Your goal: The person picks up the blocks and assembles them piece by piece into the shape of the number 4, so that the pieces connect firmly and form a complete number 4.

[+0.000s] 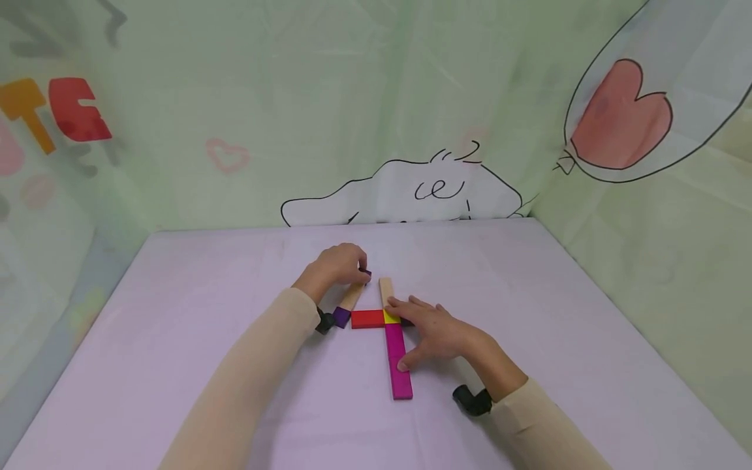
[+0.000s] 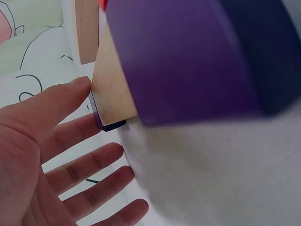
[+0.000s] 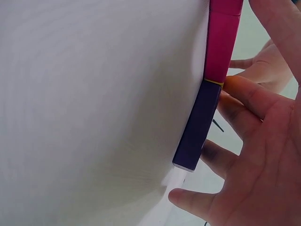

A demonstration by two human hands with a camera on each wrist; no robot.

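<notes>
My left hand (image 1: 339,263) pinches a small dark purple block (image 1: 367,273) between thumb and index finger, at the far end of a slanted plain wood block (image 1: 353,296). Another purple block (image 1: 341,317) sits at the near end of that wood. To its right lies a flat cross: a red block (image 1: 367,319), a yellow centre block (image 1: 391,317), a wood block (image 1: 385,288) beyond it, a magenta bar (image 1: 396,349) nearer me and a dark purple block (image 3: 196,127) on the right. Over the cross, my right hand (image 1: 437,329) spreads its fingers, fingertips by the yellow block and thumb on the magenta bar.
All the blocks lie on a white-covered table (image 1: 499,274). A pale green printed curtain (image 1: 329,98) with drawings stands behind the table and along its sides. Dark wrist bands (image 1: 472,400) show at both sleeves.
</notes>
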